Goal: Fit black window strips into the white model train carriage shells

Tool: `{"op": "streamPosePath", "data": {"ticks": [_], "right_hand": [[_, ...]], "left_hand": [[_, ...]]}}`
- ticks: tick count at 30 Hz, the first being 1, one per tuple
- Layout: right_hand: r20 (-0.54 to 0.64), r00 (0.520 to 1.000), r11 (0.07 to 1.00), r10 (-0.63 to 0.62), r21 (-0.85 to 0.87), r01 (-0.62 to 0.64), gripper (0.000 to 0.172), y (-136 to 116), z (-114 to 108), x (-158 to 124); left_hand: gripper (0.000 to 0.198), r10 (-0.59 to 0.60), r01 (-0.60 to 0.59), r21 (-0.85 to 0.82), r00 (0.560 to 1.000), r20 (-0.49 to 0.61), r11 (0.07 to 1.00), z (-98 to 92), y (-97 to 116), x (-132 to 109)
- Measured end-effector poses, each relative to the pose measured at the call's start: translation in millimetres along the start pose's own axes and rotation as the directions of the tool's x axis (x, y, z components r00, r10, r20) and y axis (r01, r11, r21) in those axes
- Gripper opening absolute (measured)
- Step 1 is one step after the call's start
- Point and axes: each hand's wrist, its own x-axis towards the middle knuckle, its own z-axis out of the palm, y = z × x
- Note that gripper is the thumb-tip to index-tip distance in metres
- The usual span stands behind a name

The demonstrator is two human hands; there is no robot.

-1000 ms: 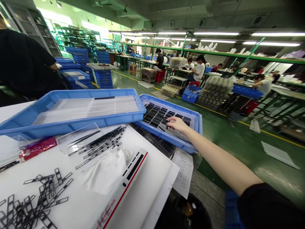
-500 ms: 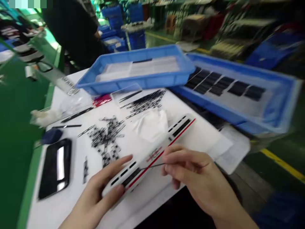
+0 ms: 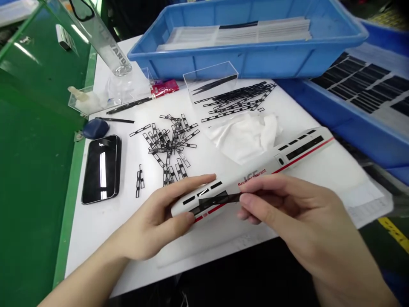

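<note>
A white model train car body (image 3: 231,175) with a red stripe, dark windows and red-and-grey lettering lies slantwise over the table. My left hand (image 3: 159,217) is closed around its near end, thumb on the front side and fingers over the top. My right hand (image 3: 281,204) pinches a thin dark strip (image 3: 217,198) between thumb and forefinger. The strip's left end lies over the window opening near my left thumb; whether it touches, I cannot tell. A crumpled white cloth (image 3: 246,132) is behind the car body.
Loose black window strips (image 3: 171,143) lie in piles on the white table (image 3: 105,238). A phone (image 3: 101,170) is at left, below a clear bottle (image 3: 108,47). Blue bins (image 3: 249,59) line the back; a clear tray (image 3: 211,81) holds tweezers (image 3: 214,85).
My view has shifted down and closer to the table. The strip in my right hand has turned from edge-on to showing its flat face. My left hand keeps hold of the car body.
</note>
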Motion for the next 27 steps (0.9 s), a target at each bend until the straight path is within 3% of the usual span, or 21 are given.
{"op": "streamPosePath", "data": {"ticks": [5, 9, 12, 22, 27], "right_hand": [[-0.046, 0.994, 0.959, -0.102, -0.271, 0.086, 0.010, -5, 2, -1], [-0.039, 0.976, 0.908, -0.212, -0.378, 0.182, 0.010, -3, 7, 0], [-0.028, 0.967, 0.871, -0.255, -0.441, 0.217, 0.009, -2, 8, 0], [0.021, 0.926, 0.749, -0.378, -0.581, 0.319, 0.018, -5, 14, -5], [0.023, 0.935, 0.769, -0.354, -0.562, 0.305, 0.013, -7, 18, -6]], "left_hand": [[0.054, -0.025, 0.027, -0.086, 0.999, 0.029, 0.996, 1.0, 1, 1], [0.055, -0.123, 0.129, -0.205, 0.991, 0.046, 0.970, 1.6, 3, 1], [0.058, -0.133, 0.140, -0.242, 0.990, 0.047, 0.960, 2.2, 4, 3], [0.058, -0.106, 0.115, -0.210, 0.993, 0.057, 0.971, 3.5, 4, 1], [0.051, -0.040, 0.040, -0.112, 0.999, 0.010, 0.993, 6.2, 4, 2]]}}
